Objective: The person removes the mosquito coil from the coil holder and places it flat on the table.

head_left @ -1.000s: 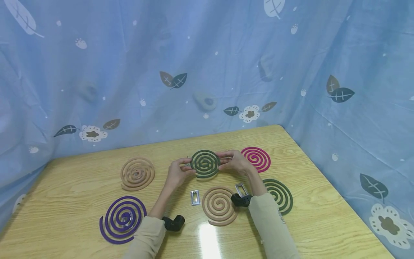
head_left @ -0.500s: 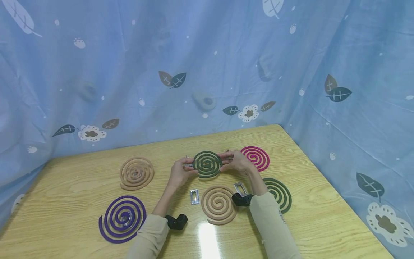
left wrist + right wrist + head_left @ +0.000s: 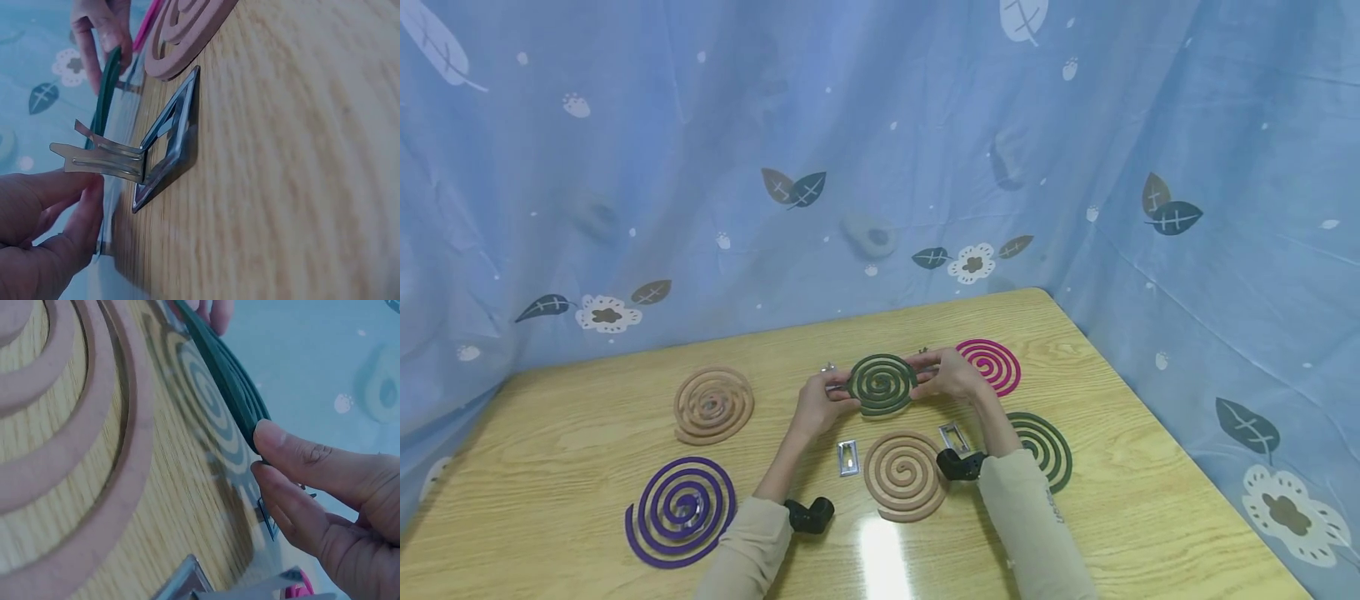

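A dark green mosquito coil [image 3: 882, 385] is held above the back middle of the table, its shadow falling on the wood in the right wrist view. My left hand [image 3: 817, 406] holds its left edge between thumb and fingers. At the right edge, the thumb and fingers of my right hand [image 3: 952, 377] pinch the coil's rim. A metal coil stand [image 3: 106, 161] with raised prongs stands near my left hand in the left wrist view. Two more metal pieces show just behind the fingers, partly hidden. A second metal stand [image 3: 947, 437] lies below my right wrist.
A tan coil [image 3: 871, 479] lies in front of the hands. To the left are another tan coil [image 3: 681, 406] and a purple coil [image 3: 629, 533], both over metal stands. A pink coil [image 3: 1017, 371] and another green coil [image 3: 1066, 454] lie right. A blue curtain [image 3: 737, 100] hangs behind the table.
The green coil and my left hand have shifted slightly to the right. My right hand stays nearly in place, and both hands keep their hold. The head view has turned slightly.
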`<state>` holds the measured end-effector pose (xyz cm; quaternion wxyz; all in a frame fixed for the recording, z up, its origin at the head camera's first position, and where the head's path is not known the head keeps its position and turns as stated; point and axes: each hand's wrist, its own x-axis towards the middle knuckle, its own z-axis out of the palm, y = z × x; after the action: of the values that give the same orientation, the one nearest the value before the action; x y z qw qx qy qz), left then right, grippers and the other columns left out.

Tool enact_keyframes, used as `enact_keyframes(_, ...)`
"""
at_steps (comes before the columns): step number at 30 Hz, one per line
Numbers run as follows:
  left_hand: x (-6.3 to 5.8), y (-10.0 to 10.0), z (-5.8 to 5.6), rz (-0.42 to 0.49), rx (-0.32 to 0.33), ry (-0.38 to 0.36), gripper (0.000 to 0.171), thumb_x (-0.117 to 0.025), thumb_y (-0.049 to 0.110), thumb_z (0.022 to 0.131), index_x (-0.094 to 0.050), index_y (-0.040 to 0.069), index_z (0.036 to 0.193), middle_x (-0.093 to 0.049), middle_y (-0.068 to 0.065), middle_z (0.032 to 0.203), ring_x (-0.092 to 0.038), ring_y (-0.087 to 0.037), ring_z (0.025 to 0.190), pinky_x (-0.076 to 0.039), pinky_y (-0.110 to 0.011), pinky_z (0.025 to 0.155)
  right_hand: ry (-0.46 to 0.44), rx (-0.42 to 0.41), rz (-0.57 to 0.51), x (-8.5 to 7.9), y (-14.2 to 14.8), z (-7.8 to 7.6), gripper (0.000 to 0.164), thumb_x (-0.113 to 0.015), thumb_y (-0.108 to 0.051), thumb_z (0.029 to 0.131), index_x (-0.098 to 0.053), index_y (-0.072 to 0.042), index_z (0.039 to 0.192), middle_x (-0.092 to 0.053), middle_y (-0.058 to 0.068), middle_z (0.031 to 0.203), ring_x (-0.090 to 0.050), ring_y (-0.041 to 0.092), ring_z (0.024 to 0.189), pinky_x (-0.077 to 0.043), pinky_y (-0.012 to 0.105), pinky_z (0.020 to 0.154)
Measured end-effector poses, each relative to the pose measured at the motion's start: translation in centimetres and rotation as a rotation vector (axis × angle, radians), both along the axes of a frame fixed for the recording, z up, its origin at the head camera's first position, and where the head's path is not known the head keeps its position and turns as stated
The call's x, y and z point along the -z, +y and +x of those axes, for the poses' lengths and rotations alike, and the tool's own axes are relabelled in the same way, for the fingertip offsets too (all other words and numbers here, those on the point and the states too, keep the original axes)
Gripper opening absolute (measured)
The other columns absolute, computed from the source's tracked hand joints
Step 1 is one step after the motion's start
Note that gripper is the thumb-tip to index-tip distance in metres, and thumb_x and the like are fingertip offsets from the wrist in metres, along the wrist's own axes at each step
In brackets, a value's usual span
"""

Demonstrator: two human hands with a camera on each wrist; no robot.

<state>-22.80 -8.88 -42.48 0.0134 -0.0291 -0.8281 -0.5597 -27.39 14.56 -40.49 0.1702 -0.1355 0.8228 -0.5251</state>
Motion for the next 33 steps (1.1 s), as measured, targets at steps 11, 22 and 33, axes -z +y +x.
enact_keyframes(11, 0.28, -0.35, -0.52, -0.019, 0.024, -0.023, 0.046, -0.074, -0.013, 0.074, -0.06, -0.011, 0.118, -0.062, -0.025, 0.113, -0.065, -0.034, 0.097, -0.058, -0.027, 0.078, 0.046, 0.046, 0.033, 0.14, -0.1, 0.27, 0.057, -0.078, 0.008, 0.072, -0.058, 0.005, 0.126, -0.057, 0.024, 0.127, -0.061, 0.033, 0.105, -0.057, 0.031, 0.083)
enact_keyframes(22, 0.18, -0.53, -0.89, -0.044, 0.073, -0.04, 0.049, -0.075, -0.01, 0.074, -0.06, -0.009, 0.12, -0.065, -0.018, 0.107, -0.065, -0.027, 0.094, -0.057, -0.022, 0.074, 0.031, 0.047, 0.046, 0.14, -0.07, 0.16, 0.053, -0.078, 0.01, 0.073, -0.059, 0.01, 0.122, -0.061, 0.024, 0.121, -0.063, 0.033, 0.101, -0.058, 0.032, 0.081)
enact_keyframes(33, 0.09, -0.58, -0.91, -0.129, 0.085, -0.036, 0.047, -0.077, -0.007, 0.074, -0.062, -0.008, 0.119, -0.065, -0.018, 0.107, -0.065, -0.026, 0.093, -0.057, -0.025, 0.076, -0.004, 0.115, 0.115, -0.23, -0.67, 0.26, 0.051, -0.08, 0.01, 0.069, -0.064, 0.007, 0.117, -0.065, 0.02, 0.115, -0.065, 0.028, 0.096, -0.057, 0.029, 0.079)
